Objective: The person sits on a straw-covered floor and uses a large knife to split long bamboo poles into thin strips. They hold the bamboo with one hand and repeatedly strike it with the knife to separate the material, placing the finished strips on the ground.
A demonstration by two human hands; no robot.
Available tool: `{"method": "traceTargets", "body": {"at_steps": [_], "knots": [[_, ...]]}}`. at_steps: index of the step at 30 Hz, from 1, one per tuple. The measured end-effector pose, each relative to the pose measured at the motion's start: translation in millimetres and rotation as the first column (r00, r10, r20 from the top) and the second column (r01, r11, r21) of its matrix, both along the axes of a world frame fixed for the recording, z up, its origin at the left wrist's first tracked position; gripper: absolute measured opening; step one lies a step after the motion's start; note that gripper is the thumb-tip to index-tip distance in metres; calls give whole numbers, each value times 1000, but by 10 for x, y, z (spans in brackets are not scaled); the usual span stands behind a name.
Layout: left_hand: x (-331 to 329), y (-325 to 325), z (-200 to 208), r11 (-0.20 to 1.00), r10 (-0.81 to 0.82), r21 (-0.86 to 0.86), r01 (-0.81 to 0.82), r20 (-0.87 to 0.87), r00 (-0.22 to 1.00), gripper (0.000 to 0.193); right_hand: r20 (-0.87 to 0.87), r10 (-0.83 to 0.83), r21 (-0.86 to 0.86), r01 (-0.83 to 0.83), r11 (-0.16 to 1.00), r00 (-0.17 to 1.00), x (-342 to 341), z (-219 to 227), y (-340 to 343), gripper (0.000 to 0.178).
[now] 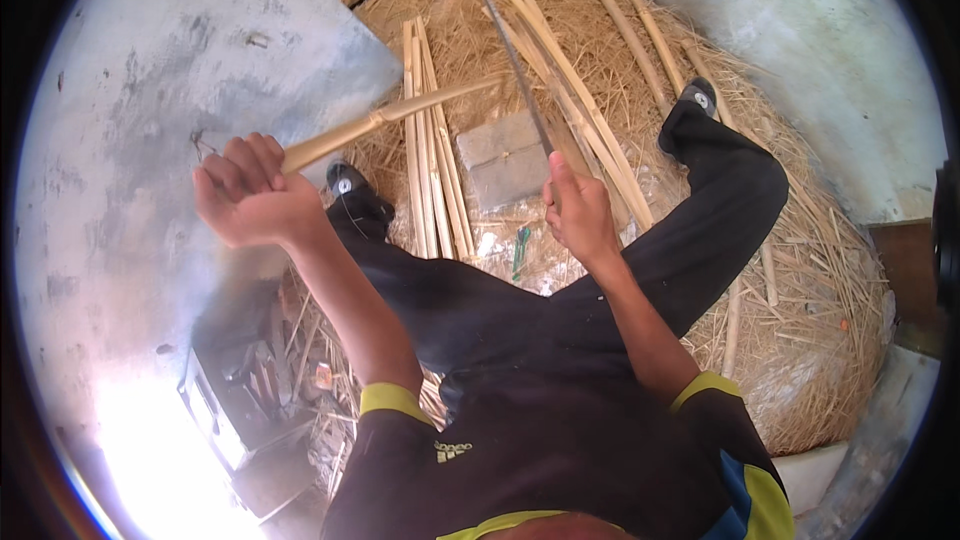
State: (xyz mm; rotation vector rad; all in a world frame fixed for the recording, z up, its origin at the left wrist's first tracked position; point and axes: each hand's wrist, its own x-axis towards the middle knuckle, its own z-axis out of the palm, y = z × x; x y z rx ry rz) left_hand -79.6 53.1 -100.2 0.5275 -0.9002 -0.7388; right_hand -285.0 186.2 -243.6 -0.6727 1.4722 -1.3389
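Over on the left, the left hand (250,195) was up by the grey wall (150,90), fist closed tight around the near end of a pale bamboo stick (385,117), and that stick ran out to the right, tilted slightly upward, its far tip reaching over the bundle below. Just past it, a row of split bamboo strips (430,170) lay side by side on the straw (800,270), pointing away from the person. Beside those sat a flat grey block (505,162), resting on the straw between the person's black-trousered legs (480,310). Then the right hand (580,212), fingers wrapped around the handle of a long thin blade (515,65), thumb up along it, the blade stretching away over the block toward the far straw. Further right, more long bamboo sticks (590,120) lay fanned out diagonally, and a couple of thicker poles (640,35) rested near the far edge of the heap. Down at lower left, an open toolbox (245,380) sat in harsh glare.
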Motion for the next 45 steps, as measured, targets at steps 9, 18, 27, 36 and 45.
{"method": "traceTargets", "body": {"at_steps": [9, 18, 27, 36, 45], "knots": [[283, -12, -61, 995, -94, -15, 96, 109, 990, 34, 156, -124, 94, 110, 989, 980, -199, -56, 419, 56], [-97, 142, -50, 992, -104, -57, 110, 110, 988, 37, -268, 94, 19, -92, 996, 959, -124, -3, 370, 54], [-141, 313, -163, 990, -118, -64, 122, 63, 991, 42, -309, 182, -91, -219, 971, 933, 286, 259, 156, 53], [-255, 308, -129, 998, -10, -60, 7, -37, 999, 40, -557, 225, 121, -190, 974, 800, 660, -345, -93, 68], [-107, 95, -101, 999, 6, -33, -7, -21, 1000, 39, -601, 85, -189, -245, 951, 795, 794, -31, -32, 63]]}}
